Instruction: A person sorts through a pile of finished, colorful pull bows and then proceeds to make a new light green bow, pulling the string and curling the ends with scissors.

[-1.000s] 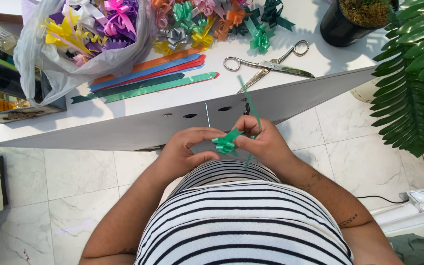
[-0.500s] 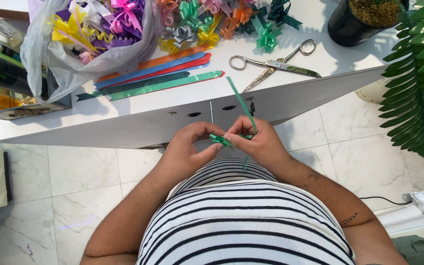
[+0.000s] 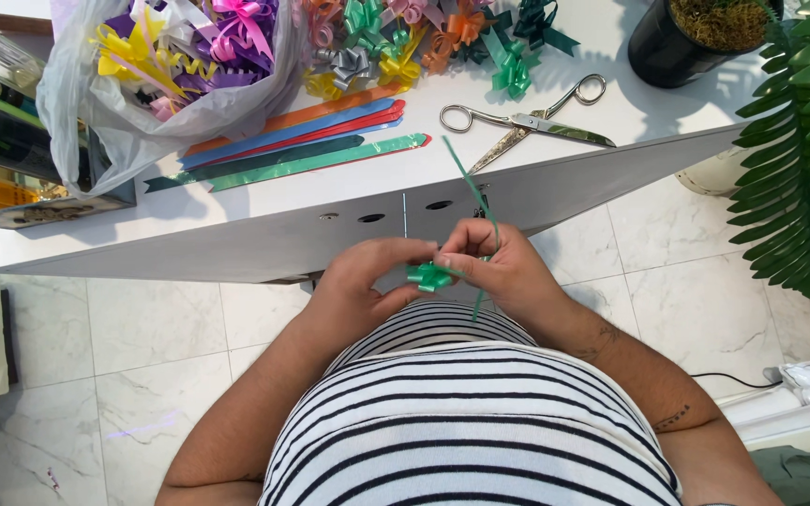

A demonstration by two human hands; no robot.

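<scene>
- Green ribbon bow (image 3: 428, 275) sits half-made between the two hands, held in the air just in front of the desk (image 3: 236, 248) edge and above the striped shirt, with nothing under it but the floor.
- Left hand (image 3: 363, 281) has its grip pressed together on the bow's left side, thumb beneath and fingers curled over; if that pinch slackens, the folded loops could spring open, since this ribbon looks stiff and glossy.
- Right hand (image 3: 499, 267) pinches the narrow green strip (image 3: 469, 187) where it meets the bow; the strip's free end rises toward the desk edge, and another end hangs down past the hand.
- A pull on the strip at a slant could drag the loops out of line or crease the ribbon, leaving a lopsided bow.
- The thin strip may tear or slip through the fingers if tugged hard, because so little of it is gripped.
- Dropped, the bow would fall to the tiled floor below the desk edge rather than onto the desk.
- Scissors (image 3: 517, 122) lie on the desk beyond the bow, blades shut, handles toward the pile of finished bows (image 3: 396, 47); a blind reach for them while one hand holds the bow could loosen the hold.
- Long flat ribbon lengths (image 3: 302, 150) lie near the desk edge, left of the scissors, and a sweeping arm could brush them off.
</scene>
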